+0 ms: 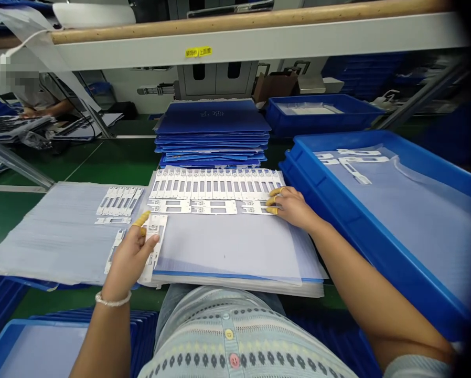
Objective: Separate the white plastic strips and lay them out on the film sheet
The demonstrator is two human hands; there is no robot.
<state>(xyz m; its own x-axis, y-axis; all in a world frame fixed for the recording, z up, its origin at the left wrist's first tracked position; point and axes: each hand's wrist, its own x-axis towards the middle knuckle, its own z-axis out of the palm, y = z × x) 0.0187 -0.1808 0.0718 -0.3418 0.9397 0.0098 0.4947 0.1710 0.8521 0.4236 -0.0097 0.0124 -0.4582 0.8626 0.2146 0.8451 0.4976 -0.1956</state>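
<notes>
My left hand [131,252] is closed around white slotted plastic panels [155,247], thumb on top, at the left edge of the sheet stack. Yellow finger cots cover some fingertips on both hands. At the right end of a short second row, my right hand [290,207] has its fingertips on a white slotted plastic strip [255,207]. Behind it, a long row of upright white strips [215,184] lies side by side on the translucent sheet [227,247]. More strips lie sideways in that second row [214,207], with a gap before those under my right hand.
Loose white strips [119,201] rest on a pale sheet stack [54,231] at left. A large blue tray [322,210] with several strips stands at right. Stacked blue folders [214,121] and another blue tray [322,123] are behind. A shelf beam [259,42] crosses above. Another person's arm [54,109] shows far left.
</notes>
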